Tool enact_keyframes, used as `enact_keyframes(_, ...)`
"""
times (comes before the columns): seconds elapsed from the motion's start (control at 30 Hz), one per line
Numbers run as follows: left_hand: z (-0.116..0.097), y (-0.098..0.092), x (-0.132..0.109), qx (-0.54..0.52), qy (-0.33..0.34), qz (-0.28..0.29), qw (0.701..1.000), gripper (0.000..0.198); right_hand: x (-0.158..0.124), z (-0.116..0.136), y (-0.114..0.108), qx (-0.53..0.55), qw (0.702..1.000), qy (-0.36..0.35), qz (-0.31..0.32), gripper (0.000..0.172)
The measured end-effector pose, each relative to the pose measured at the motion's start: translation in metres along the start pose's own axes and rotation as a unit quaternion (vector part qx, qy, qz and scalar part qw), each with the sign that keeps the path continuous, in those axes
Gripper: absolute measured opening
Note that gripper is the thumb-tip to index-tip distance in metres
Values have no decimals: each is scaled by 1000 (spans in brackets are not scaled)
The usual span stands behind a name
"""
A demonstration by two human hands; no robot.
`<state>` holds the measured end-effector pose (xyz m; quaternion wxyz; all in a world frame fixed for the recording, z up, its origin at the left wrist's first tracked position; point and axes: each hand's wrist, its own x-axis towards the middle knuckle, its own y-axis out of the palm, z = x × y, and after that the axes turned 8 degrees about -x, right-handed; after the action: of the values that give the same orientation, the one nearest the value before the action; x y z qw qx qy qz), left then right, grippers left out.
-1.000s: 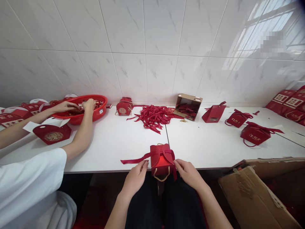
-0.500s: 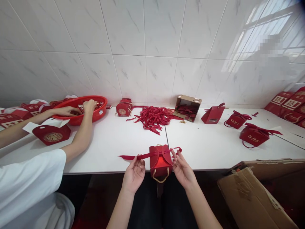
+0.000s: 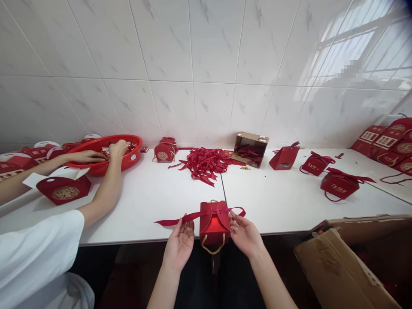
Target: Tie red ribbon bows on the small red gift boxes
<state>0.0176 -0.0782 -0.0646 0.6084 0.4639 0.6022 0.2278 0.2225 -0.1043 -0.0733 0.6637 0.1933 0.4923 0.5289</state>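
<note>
A small red gift box (image 3: 215, 227) with gold rope handles stands at the table's front edge, its two curved flaps folded in over the top. Through the flaps runs a red ribbon (image 3: 195, 216), its tails reaching out to both sides. On the left, my left hand (image 3: 179, 245), palm up, has the ribbon between thumb and fingers. My right hand (image 3: 246, 235) is against the box's right side, its fingertips closed on the shorter, looped ribbon tail. Some of its fingers are partly hidden.
A ribbon pile (image 3: 206, 163) lies ahead, with an open carton (image 3: 250, 148) beside it. Finished-looking red boxes (image 3: 339, 185) stand to the right. On the left, a co-worker's hands (image 3: 118, 149) reach into a red basin (image 3: 130, 162). A large cardboard box (image 3: 337, 266) sits at lower right.
The view has shifted slightly. The right fingertips have moved down closer to the box's side, while my left hand stays on the ribbon. The co-worker's hands remain in the basin.
</note>
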Motion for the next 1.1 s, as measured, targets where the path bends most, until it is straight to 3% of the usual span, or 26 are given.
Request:
enact_keyframes(0.2, -3, 1, 0, 22, 16, -3, 1000, 21, 0, 10, -3, 46, 996, -79, 9, 19)
enact_keyframes(0.33, -6, 3, 0, 44, 38, 6, 998, 21, -1, 16, -5, 50, 988, -146, -31, 26)
enact_keyframes(0.63, -9, 10, -5, 80, 88, -24, 993, 16, -6, 21, -12, 17, 979, -184, -85, 8)
enact_keyframes(0.73, -14, 17, -5, 116, 139, -18, 983, 10, -10, 26, -8, -18, 968, -236, -89, 13)
enact_keyframes(0.93, -23, 58, -19, 281, 302, 93, 906, 23, -23, 50, 20, -154, 887, -418, -124, 22)
enact_keyframes(1.1, -13, 101, -40, 414, 358, 201, 813, 23, -37, 64, 57, -291, 802, -516, -74, 19)
